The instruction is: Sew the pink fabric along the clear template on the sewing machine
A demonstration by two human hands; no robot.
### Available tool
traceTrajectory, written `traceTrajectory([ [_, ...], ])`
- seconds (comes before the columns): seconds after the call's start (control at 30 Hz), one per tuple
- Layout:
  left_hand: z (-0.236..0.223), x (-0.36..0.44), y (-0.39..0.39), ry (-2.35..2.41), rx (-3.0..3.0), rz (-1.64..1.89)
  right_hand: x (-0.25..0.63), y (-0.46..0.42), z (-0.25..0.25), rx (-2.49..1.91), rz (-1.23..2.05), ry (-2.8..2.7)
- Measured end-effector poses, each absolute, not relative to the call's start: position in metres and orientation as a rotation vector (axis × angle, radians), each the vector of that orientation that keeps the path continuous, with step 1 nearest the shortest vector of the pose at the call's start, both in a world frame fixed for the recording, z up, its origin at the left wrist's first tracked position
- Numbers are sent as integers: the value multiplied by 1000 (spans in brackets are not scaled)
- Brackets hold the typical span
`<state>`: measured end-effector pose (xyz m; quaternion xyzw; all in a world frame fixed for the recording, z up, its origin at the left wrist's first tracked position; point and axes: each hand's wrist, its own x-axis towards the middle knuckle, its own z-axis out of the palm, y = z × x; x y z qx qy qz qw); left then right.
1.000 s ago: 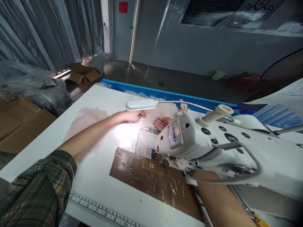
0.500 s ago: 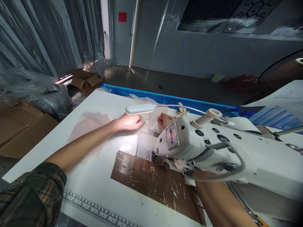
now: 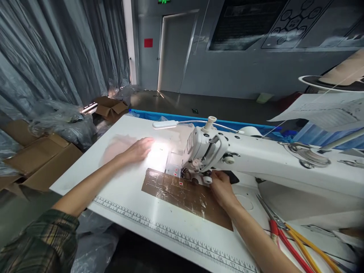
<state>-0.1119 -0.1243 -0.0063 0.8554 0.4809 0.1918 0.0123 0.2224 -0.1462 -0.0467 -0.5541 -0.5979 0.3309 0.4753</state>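
Observation:
A white sewing machine (image 3: 244,148) reaches across the table from the right. My left hand (image 3: 139,149) lies on the tabletop left of the machine's head, fingers extended at the edge of the bright lamp spot. Beneath and beside it spreads pale sheer fabric (image 3: 113,148). On the machine's near side, my right hand (image 3: 222,185) is at the needle area, close to a white knob (image 3: 207,179); its fingertips are partly hidden, so a hold cannot be made out. A brown taped plate (image 3: 182,193) lies in front of the needle area.
A ruler strip (image 3: 170,231) runs along the table's front edge. Red-handled scissors (image 3: 274,227) and a yellow-handled tool (image 3: 301,242) lie at the right. A white lamp (image 3: 165,124) hangs over the table. Cardboard boxes (image 3: 51,159) and plastic bags stand to the left.
My right hand has come back from behind the machine's head to its near side. My left hand has moved left, its curled fingers now straightened. The view has shifted.

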Motion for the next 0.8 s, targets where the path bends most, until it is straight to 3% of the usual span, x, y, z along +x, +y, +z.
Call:
traceTrajectory([
  [0.23,-5,-185,-179,2002,1984,1100,226,-166,-67,-1317,917,-1292],
  [0.6,-15,-200,-183,2021,1982,866,223,-172,-55,-1505,837,-1422],
  [0.8,-5,-192,-188,2119,2001,1006,215,-176,-49,-1533,741,-1507],
])
